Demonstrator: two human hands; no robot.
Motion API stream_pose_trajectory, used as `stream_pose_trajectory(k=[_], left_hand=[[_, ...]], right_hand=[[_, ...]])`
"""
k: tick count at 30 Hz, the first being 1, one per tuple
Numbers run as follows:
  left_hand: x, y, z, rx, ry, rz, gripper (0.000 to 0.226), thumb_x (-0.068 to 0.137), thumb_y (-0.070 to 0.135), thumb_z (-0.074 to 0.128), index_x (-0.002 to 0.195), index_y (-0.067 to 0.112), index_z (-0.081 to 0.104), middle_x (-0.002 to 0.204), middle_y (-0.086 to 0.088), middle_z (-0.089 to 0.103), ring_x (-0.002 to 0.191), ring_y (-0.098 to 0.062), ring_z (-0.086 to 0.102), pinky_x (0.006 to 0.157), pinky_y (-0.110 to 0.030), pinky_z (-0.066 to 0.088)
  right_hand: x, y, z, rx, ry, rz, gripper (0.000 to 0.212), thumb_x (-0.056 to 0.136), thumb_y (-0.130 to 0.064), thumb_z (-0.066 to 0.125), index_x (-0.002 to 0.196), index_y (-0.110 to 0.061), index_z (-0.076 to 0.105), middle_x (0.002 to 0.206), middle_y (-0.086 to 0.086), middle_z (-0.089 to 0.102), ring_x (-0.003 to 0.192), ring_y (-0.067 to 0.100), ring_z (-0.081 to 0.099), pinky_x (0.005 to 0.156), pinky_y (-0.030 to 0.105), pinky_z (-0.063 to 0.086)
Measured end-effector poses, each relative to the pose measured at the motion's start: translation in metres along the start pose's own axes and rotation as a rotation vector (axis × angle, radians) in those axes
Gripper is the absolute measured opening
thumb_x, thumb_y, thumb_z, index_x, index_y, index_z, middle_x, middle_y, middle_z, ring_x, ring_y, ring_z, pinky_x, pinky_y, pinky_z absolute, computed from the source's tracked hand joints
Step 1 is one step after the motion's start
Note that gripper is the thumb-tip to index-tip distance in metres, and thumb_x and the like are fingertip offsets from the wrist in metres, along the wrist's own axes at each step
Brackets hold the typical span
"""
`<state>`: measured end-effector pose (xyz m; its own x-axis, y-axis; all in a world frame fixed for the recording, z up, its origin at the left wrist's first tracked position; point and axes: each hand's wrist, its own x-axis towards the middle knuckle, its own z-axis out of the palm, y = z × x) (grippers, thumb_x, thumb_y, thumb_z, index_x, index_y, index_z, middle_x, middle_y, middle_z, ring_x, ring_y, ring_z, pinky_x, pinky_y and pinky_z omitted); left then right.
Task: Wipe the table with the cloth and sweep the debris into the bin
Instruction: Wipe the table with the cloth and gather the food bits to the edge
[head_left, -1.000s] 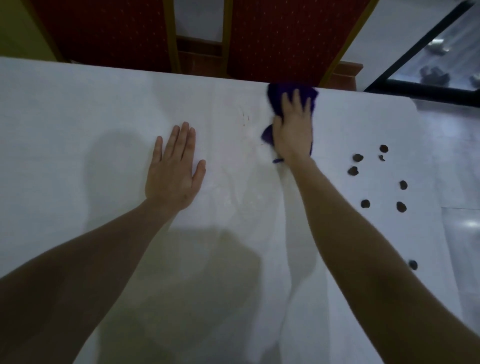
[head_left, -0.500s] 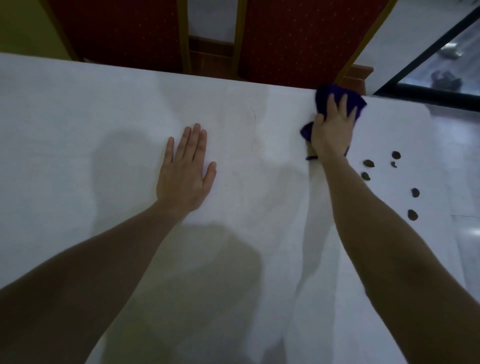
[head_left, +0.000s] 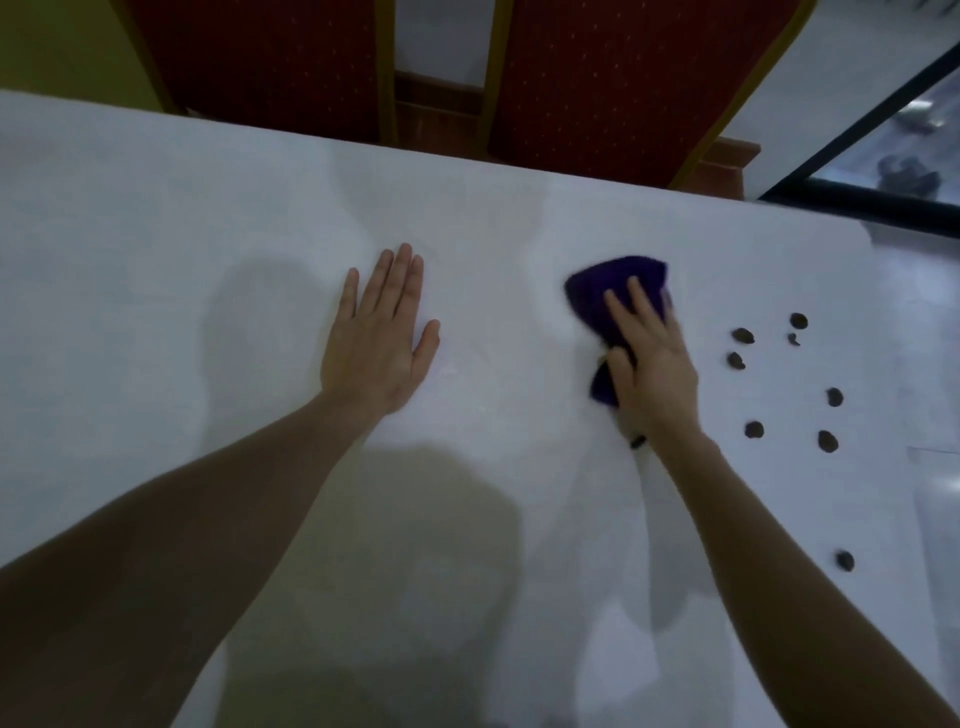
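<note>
Purple cloth (head_left: 613, 288) pressed to the table (head_left: 156, 249) by the flat right hand (head_left: 654, 369), debris (head_left: 743, 336) beside; left hand (head_left: 376, 343) spread flat.

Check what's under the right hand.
A purple cloth, pressed flat on the white table by the right hand. Its far edge and a near corner stick out; the palm covers the rest. Bits of debris lie to the right; any beneath the cloth is hidden.

Cloth (head_left: 610, 291) on table (head_left: 156, 218), debris (head_left: 753, 429) right.
</note>
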<state>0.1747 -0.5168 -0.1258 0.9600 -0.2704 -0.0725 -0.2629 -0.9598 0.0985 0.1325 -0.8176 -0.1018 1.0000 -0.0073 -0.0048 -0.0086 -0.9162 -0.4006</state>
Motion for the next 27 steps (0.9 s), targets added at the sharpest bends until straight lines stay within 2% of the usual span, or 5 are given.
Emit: stream_pose_trajectory(k=[6,11,17,21,27], left_hand=[[-0.002,0.0,0.0,-0.016,0.018,-0.003,0.07,0.099,0.049,0.006,0.158,0.01,0.002,0.167,-0.006,0.0,0.154,-0.019,0.0,0.125,-0.045,0.005],[-0.003,0.0,-0.001,-0.014,0.007,0.005,0.071,0.099,0.05,0.004,0.158,0.011,0.001,0.166,-0.006,0.0,0.154,-0.02,-0.001,0.124,-0.046,0.007],[-0.002,0.001,-0.003,0.002,-0.001,-0.004,0.07,0.099,0.048,0.004,0.157,0.009,0.001,0.166,-0.008,0.001,0.154,-0.022,0.001,0.124,-0.047,0.009],[-0.002,0.001,-0.003,0.005,-0.006,-0.007,0.069,0.099,0.047,0.006,0.157,0.009,0.0,0.166,-0.008,0.001,0.154,-0.022,0.002,0.124,-0.047,0.008],[-0.001,0.0,-0.004,-0.023,-0.016,-0.002,0.069,0.101,0.047,0.011,0.157,0.009,-0.001,0.166,-0.008,-0.002,0.154,-0.022,-0.002,0.124,-0.048,0.007]], right_hand=[[0.118,-0.019,0.002,0.059,0.097,0.202,0.053,0.098,-0.021,0.039,0.151,-0.02,0.033,0.162,0.007,0.02,0.148,0.035,0.012,0.121,0.045,0.014],[0.142,-0.075,0.036,-0.003,-0.061,-0.132,0.056,0.094,-0.023,0.038,0.15,-0.02,0.035,0.159,0.009,0.026,0.147,0.038,0.016,0.121,0.041,0.008],[0.02,-0.069,0.03,-0.001,-0.188,-0.371,0.054,0.096,-0.025,0.041,0.15,-0.024,0.037,0.16,-0.002,0.025,0.15,0.027,0.013,0.121,0.039,0.013],[-0.029,-0.019,0.004,-0.011,-0.098,-0.215,0.054,0.093,-0.026,0.04,0.147,-0.025,0.041,0.158,-0.005,0.026,0.149,0.02,0.013,0.117,0.039,0.025],[0.062,-0.012,-0.001,0.061,0.089,0.245,0.054,0.095,-0.021,0.04,0.15,-0.022,0.037,0.161,0.005,0.023,0.148,0.035,0.015,0.119,0.049,0.022]])
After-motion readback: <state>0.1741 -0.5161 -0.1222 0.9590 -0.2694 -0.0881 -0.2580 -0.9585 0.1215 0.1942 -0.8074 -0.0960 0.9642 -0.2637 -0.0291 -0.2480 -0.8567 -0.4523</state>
